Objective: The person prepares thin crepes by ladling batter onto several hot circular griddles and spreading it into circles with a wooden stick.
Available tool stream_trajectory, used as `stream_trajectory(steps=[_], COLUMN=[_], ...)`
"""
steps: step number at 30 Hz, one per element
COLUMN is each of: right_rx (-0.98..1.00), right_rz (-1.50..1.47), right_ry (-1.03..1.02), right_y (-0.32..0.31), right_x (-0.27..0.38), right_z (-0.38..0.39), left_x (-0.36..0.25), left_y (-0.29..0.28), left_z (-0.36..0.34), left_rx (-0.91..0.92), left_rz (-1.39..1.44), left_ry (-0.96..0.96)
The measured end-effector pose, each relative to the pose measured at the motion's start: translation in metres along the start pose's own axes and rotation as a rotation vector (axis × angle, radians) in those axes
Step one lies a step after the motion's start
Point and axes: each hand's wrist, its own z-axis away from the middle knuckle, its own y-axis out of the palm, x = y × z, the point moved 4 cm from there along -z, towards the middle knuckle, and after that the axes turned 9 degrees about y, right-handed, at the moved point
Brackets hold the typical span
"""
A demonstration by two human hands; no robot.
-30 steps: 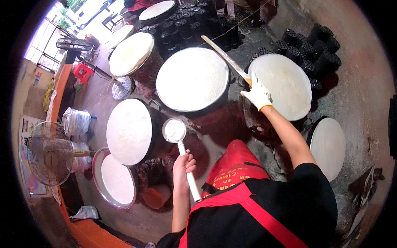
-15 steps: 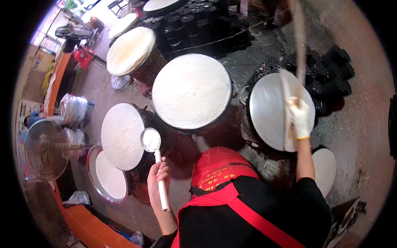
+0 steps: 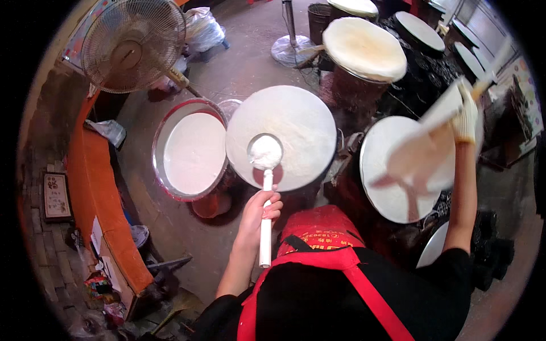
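Note:
My bare left hand [image 3: 259, 216] grips the white handle of a ladle [image 3: 266, 149] heaped with white paste, held over a pale round plate [image 3: 304, 111] dusted with the same white. A red-rimmed basin [image 3: 161, 133] of white liquid stands left of that plate. My gloved right hand [image 3: 463, 116] is closed on a wooden stick [image 3: 486, 82], high over another round white plate [image 3: 384, 139] at the right. A pale thin sheet [image 3: 443, 102] smears with motion beside that hand; whether it hangs from the stick I cannot tell.
More round plates [image 3: 364, 48] stand on drums at the back. A fan [image 3: 129, 54] is at upper left, near plastic bags [image 3: 199, 31]. An orange counter [image 3: 111, 204] runs along the left. Black perforated cylinders [image 3: 489, 256] are stacked at the right. A red bag [image 3: 315, 219] is below me.
The view has swung left, bringing fan and basin higher and nearer centre. My right hand has swept up and right with the stick. The ladle has shifted over the plate beside the basin.

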Motion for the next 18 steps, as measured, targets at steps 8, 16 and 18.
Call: stream_trajectory(steps=[8, 16, 18], right_rx=[-0.019, -0.198, -0.234], right_rz=[-1.002, -0.709, -0.587], right_ry=[0.405, 0.750, 0.935], right_y=[0.159, 0.224, 0.270], right_x=[0.093, -0.113, -0.141], right_z=[-0.192, -0.171, -0.125], left_x=[-0.102, -0.134, -0.135], left_y=[-0.039, -0.044, -0.056], left_z=[-0.022, -0.016, -0.002], left_rx=[-0.098, -0.130, -0.165], left_rz=[0.095, 0.292, 0.296], left_ry=[0.186, 0.256, 0.322])
